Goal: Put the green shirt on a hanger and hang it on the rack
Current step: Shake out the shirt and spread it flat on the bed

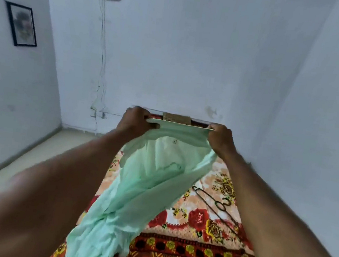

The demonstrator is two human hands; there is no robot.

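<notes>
While both hands, the left hand [133,120] and right hand [220,139], are pinching the green shirt [148,178] stretched aloft, the hanger [216,207] is lying on the bed [192,255] below, slanting nearer the right hand.

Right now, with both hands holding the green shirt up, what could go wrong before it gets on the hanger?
1. The left hand and right hand both grip the green shirt, so fetching the hanger from the bed means releasing one side; the shirt may slump and bunch.
2. The shirt's lower end hangs crumpled off the bed's edge and could snag or drag.
3. No rack is in view.
</notes>
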